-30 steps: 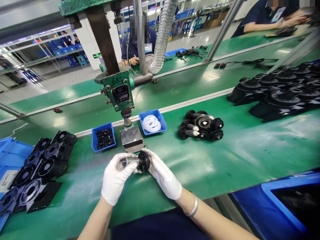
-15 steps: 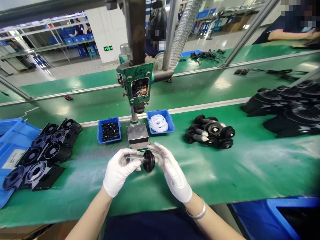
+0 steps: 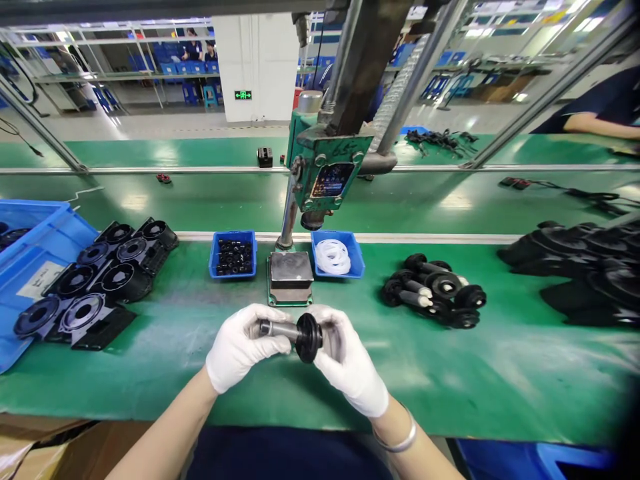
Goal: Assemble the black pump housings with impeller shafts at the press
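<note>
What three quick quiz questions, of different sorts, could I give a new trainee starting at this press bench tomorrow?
1. True or false: both gloved hands hold the shaft part.
2. Which blue tray holds white rings: A) left of the press block, B) right of it?
3. Fill in: the black housings lie on the person's ____ side.

Key: 1 true: left hand, right hand. 2 B, the right tray. 3 left.

Two gloved hands (image 3: 245, 347), one shaft part (image 3: 295, 332), two small blue trays (image 3: 233, 254), six black housings (image 3: 95, 280)
</note>
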Tool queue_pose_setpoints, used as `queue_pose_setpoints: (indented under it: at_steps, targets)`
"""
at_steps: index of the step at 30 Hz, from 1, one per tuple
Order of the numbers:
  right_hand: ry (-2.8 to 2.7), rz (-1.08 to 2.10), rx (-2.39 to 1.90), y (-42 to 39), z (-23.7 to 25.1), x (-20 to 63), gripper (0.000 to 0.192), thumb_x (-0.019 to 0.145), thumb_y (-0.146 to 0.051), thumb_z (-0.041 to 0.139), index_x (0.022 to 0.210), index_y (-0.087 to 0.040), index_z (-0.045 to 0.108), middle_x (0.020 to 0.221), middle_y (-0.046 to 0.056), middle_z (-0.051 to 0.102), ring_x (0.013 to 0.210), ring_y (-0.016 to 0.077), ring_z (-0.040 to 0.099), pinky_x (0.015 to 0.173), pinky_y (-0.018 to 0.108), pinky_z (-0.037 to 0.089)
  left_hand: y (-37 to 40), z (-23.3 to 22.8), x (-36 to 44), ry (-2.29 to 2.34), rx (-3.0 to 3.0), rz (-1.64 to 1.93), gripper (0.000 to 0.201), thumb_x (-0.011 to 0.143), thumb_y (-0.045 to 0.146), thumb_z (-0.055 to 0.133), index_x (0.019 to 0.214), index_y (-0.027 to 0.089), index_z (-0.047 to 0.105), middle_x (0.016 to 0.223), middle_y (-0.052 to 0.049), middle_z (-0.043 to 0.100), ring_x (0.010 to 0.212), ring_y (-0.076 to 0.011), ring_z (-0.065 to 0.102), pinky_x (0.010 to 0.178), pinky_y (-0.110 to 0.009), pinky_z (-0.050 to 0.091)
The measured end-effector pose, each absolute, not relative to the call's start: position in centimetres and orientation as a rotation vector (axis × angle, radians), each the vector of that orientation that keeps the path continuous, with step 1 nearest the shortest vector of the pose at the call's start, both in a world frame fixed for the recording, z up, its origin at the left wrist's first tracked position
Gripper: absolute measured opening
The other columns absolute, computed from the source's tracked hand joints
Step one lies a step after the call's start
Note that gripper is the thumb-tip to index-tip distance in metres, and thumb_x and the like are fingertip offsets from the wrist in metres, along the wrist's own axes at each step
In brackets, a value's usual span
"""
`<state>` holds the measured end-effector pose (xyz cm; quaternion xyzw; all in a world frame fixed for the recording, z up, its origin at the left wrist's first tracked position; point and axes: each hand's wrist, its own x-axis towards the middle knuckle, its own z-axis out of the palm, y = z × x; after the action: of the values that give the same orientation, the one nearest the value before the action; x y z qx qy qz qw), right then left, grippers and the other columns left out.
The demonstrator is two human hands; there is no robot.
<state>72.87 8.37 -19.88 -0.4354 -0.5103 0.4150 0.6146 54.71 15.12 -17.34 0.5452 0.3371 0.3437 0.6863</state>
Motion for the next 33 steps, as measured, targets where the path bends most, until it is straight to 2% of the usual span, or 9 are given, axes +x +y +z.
queue_pose_setpoints:
  at_steps: [6,13,16,19,23,26,28,30,33]
  targets:
    - [-1.273,0.947,-0.985,9.5,-19.1,72.3,0.027,0.081,-0.022,0.063,0.102,-0.025,0.046,0.098,0.005,0.052,0.091,0.0198,0.054,0.086,0.035,0.046,15.7,-17.3,53.9,0.694,1.223,0.839,0.031,0.065,0.019,0.085,0.091,0.019,0.068,0.098,-0.005,0.073,0.092,-0.0223,0.07,0.082,-0.033,0.058]
    - [-1.216,0.939,-1.16,10.5,-20.1,72.2,0.035,0.072,-0.035,0.078,0.091,-0.023,0.051,0.1,0.008,0.059,0.094,0.0246,0.057,0.087,0.036,0.047,16.0,-17.5,53.9,0.735,1.307,0.807,0.034,0.068,0.036,0.083,0.095,0.021,0.069,0.1,-0.008,0.072,0.095,-0.0278,0.069,0.088,-0.042,0.056]
    - [-1.106,1.046,-1.163,11.2,-21.4,71.9,0.042,0.067,-0.045,0.082,0.091,-0.023,0.055,0.103,0.009,0.059,0.096,0.0265,0.057,0.084,0.036,0.048,16.1,-18.3,54.0,0.764,1.315,0.786,0.052,0.065,0.042,0.084,0.108,0.019,0.065,0.103,-0.01,0.071,0.096,-0.0288,0.069,0.09,-0.044,0.055]
    - [-0.984,1.241,-1.105,11.4,-22.1,71.6,0.044,0.066,-0.046,0.082,0.094,-0.025,0.057,0.105,0.008,0.057,0.092,0.0269,0.058,0.074,0.037,0.051,16.9,-18.1,51.8,0.888,1.566,0.911,0.073,0.064,0.041,0.086,0.126,0.019,0.055,0.12,-0.013,0.064,0.11,-0.0298,0.063,0.098,-0.045,0.05]
    - [-0.848,1.395,-1.024,11.1,-22.6,72.3,0.039,0.068,-0.043,0.08,0.094,-0.027,0.057,0.102,0.007,0.058,0.072,0.0225,0.059,0.062,0.037,0.051,18.9,-17.1,43.3,1.751,2.075,1.215,0.038,0.087,0.038,0.062,0.119,0.018,0.058,0.137,-0.016,0.051,0.134,-0.0313,0.041,0.113,-0.05,0.031]
    - [-0.792,1.42,-1.013,11.2,-23.1,73.3,0.037,0.067,-0.041,0.081,0.092,-0.027,0.058,0.1,0.007,0.06,0.068,0.0222,0.06,0.063,0.039,0.051,19.7,-17.4,36.0,2.628,2.042,0.802,0.042,0.084,0.042,0.063,0.111,0.009,0.064,0.138,-0.024,0.047,0.136,-0.0439,0.031,0.109,-0.06,0.028]
    - [-0.758,1.445,-0.996,11.2,-23.3,73.7,0.035,0.067,-0.04,0.08,0.092,-0.027,0.058,0.098,0.006,0.06,0.067,0.0221,0.059,0.063,0.039,0.05,19.6,-18.0,32.7,2.86,2.013,0.398,0.05,0.08,0.046,0.066,0.115,0.01,0.064,0.137,-0.025,0.048,0.135,-0.0495,0.028,0.103,-0.064,0.031]
    - [-0.73,1.463,-0.965,11.1,-23.1,73.8,0.034,0.068,-0.041,0.079,0.091,-0.027,0.058,0.098,0.006,0.059,0.067,0.0219,0.059,0.061,0.039,0.05,19.3,-18.7,31.2,2.901,2.096,0.187,0.053,0.081,0.048,0.064,0.118,0.011,0.063,0.14,-0.023,0.045,0.135,-0.0498,0.026,0.102,-0.061,0.033]
    - [-0.703,1.479,-0.94,10.9,-22.5,73.5,0.034,0.067,-0.041,0.079,0.09,-0.026,0.058,0.098,0.006,0.058,0.069,0.0223,0.058,0.059,0.038,0.049,19.5,-19.0,31.3,2.827,2.211,0.132,0.051,0.084,0.048,0.059,0.118,0.01,0.062,0.144,-0.022,0.042,0.135,-0.0434,0.031,0.103,-0.053,0.037]
